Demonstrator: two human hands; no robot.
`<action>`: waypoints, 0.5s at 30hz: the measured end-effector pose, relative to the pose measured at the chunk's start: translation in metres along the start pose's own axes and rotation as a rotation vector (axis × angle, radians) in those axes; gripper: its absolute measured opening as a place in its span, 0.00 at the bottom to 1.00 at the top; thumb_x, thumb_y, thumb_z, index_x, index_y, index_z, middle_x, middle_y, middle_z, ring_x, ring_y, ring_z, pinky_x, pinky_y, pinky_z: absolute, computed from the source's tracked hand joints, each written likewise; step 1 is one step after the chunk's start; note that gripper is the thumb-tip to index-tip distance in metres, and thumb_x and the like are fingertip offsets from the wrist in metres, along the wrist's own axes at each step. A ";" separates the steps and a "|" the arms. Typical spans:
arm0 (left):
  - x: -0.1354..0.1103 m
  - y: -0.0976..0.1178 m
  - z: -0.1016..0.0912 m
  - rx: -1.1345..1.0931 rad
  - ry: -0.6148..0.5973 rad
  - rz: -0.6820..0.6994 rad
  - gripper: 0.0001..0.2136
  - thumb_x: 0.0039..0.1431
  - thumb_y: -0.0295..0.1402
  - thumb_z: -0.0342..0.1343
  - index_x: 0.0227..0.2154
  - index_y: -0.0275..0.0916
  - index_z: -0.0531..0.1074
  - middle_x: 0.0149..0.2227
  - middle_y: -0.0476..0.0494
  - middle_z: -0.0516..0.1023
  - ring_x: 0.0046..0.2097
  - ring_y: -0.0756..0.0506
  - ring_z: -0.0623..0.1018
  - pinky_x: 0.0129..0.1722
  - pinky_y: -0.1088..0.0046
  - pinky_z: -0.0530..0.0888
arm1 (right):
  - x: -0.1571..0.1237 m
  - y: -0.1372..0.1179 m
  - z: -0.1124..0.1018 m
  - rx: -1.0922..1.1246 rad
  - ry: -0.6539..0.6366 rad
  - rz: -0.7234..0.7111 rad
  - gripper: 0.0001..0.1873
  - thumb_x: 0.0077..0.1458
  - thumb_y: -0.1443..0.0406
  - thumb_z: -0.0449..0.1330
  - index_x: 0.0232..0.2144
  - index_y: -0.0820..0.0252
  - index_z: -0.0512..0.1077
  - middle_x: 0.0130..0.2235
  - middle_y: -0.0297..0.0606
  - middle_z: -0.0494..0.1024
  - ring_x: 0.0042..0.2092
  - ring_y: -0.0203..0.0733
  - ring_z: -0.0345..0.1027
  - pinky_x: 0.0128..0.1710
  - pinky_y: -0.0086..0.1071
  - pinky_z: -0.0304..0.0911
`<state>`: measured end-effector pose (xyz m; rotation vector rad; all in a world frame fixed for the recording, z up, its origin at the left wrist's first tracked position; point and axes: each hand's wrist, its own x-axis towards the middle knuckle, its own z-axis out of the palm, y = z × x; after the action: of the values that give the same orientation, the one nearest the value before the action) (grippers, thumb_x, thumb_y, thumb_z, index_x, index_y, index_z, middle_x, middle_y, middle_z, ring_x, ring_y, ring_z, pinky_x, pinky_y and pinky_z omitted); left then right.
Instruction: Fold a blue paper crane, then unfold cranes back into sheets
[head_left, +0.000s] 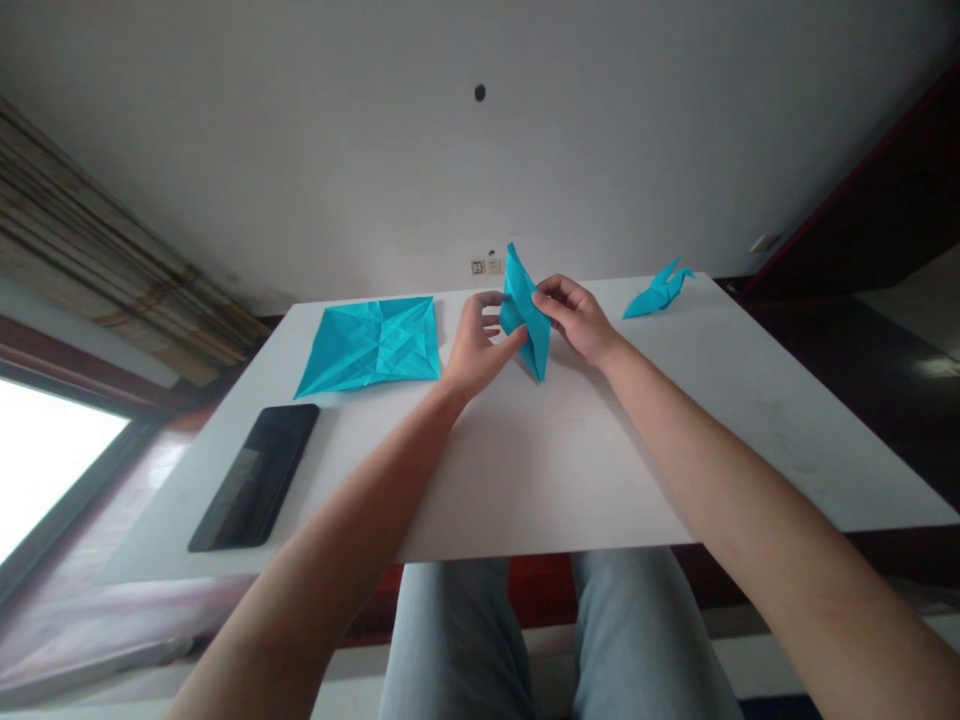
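A folded piece of turquoise origami paper (525, 312), shaped like a long diamond, is held up above the middle of the white table between both hands. My left hand (484, 345) grips its left side, with the thumb across the lower front and the fingers behind. My right hand (577, 315) pinches its right edge between thumb and index finger. To the left lies a creased turquoise sheet (375, 345), opened out flat. A finished turquoise paper crane (660, 292) rests on the table to the right of my right hand.
A black smartphone (256, 478) lies at the left front of the white table (555, 480). Beyond the table's back edge is a wall with sockets (487, 267). A curtain (97, 220) and a window (52, 460) are at the left. My legs are below the front edge.
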<state>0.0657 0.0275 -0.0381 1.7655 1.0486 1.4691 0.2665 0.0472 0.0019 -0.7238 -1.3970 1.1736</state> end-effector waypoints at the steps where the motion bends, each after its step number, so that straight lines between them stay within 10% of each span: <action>1: 0.000 0.001 0.000 0.022 -0.001 0.004 0.28 0.62 0.40 0.75 0.60 0.47 0.70 0.65 0.37 0.79 0.56 0.40 0.86 0.54 0.59 0.85 | 0.001 0.001 -0.001 -0.007 -0.003 -0.004 0.31 0.47 0.39 0.83 0.34 0.51 0.76 0.33 0.28 0.75 0.36 0.36 0.68 0.38 0.31 0.68; 15: -0.001 -0.005 0.003 0.088 0.054 0.065 0.33 0.62 0.33 0.72 0.65 0.47 0.62 0.59 0.38 0.77 0.53 0.43 0.84 0.49 0.64 0.85 | -0.002 -0.001 0.001 -0.027 -0.086 -0.010 0.29 0.49 0.41 0.83 0.40 0.51 0.81 0.40 0.31 0.83 0.43 0.40 0.76 0.46 0.34 0.75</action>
<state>0.0682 0.0294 -0.0429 1.8461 1.1076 1.5397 0.2663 0.0452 0.0027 -0.6910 -1.4888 1.1920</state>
